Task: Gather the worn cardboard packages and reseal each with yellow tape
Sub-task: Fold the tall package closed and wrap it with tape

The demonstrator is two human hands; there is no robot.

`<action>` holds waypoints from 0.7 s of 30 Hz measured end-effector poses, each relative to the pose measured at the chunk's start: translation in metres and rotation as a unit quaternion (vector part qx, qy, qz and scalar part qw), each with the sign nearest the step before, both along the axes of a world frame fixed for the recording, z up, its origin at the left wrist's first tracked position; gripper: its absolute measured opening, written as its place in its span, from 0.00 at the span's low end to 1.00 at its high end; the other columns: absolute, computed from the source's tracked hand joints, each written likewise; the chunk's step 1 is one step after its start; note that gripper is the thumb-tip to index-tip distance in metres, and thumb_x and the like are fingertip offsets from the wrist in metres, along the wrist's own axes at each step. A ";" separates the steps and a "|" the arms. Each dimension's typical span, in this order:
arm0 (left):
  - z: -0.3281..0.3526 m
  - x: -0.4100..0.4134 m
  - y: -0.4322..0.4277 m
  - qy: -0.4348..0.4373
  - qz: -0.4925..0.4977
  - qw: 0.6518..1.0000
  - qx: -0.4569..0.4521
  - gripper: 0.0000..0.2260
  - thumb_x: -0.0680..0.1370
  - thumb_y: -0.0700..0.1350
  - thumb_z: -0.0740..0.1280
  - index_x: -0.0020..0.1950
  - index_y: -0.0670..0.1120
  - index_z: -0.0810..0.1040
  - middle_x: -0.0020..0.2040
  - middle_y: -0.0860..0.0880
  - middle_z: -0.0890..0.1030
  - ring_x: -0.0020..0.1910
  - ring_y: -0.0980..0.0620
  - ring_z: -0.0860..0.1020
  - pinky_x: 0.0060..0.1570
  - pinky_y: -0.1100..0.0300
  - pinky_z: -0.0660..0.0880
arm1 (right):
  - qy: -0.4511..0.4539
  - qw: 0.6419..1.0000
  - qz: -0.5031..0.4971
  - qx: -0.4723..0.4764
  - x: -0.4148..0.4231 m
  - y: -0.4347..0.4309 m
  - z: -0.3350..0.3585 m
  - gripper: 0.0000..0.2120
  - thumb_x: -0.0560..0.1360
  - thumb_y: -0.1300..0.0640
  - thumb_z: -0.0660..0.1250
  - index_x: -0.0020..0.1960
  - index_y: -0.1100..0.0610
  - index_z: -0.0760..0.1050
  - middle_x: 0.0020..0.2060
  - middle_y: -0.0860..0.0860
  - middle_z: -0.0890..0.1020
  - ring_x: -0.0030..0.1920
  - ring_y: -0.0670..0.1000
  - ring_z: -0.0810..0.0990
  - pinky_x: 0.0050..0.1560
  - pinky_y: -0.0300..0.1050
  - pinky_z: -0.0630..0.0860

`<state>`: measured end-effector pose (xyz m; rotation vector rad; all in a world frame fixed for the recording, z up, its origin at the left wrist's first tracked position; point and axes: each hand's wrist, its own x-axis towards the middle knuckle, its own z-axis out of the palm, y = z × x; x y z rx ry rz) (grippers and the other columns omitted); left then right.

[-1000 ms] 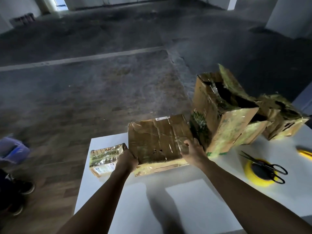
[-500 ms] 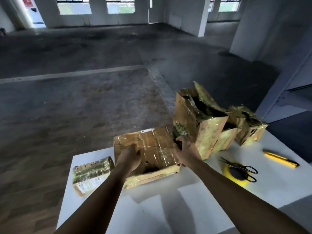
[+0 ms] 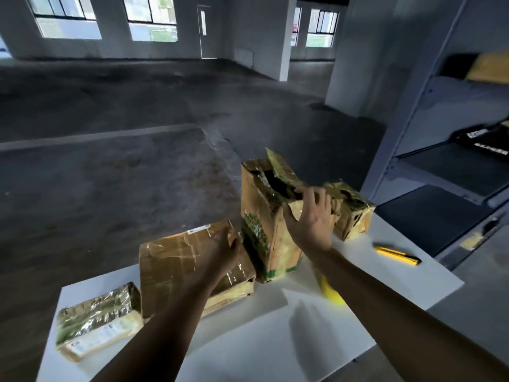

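The fingers (image 3: 316,198) of the right hand (image 3: 311,219) are spread wide and touch the torn top edge of the tall box (image 3: 264,224), holding nothing. A moment ago this hand was at the flat package (image 3: 176,260). The left hand (image 3: 220,252) stays on that package with relaxed fingers. It seems the gathering moves on to the tall box. The yellow tape (image 3: 333,296) lies untouched on the tabletop (image 3: 275,340), half hidden behind the right forearm.
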<state>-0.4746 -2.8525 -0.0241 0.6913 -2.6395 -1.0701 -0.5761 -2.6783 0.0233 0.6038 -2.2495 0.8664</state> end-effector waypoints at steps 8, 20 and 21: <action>0.041 -0.055 0.044 0.018 -0.001 0.999 -0.028 0.25 0.81 0.61 0.58 0.74 0.50 0.64 0.66 0.41 0.75 0.60 0.43 0.78 0.56 0.45 0.78 | -0.229 0.968 0.104 -0.017 -0.073 0.024 0.008 0.27 0.78 0.51 0.67 0.74 0.53 0.64 0.66 0.57 0.74 0.66 0.59 0.72 0.62 0.50 0.70; 0.080 -0.123 0.090 -0.042 0.152 0.985 0.071 0.54 0.59 0.83 0.58 0.79 0.55 0.57 0.77 0.40 0.60 0.75 0.37 0.61 0.71 0.39 0.63 | -0.371 0.871 0.316 -0.066 -0.100 0.041 -0.006 0.19 0.76 0.57 0.64 0.65 0.46 0.77 0.47 0.44 0.84 0.40 0.41 0.81 0.40 0.42 0.78; 0.082 -0.122 0.096 -0.065 0.160 0.984 0.048 0.56 0.59 0.82 0.61 0.79 0.52 0.55 0.78 0.39 0.57 0.76 0.36 0.59 0.72 0.39 0.62 | -0.375 0.864 0.327 -0.082 -0.100 0.042 -0.008 0.18 0.76 0.58 0.63 0.63 0.47 0.78 0.47 0.45 0.84 0.43 0.44 0.82 0.44 0.47 0.79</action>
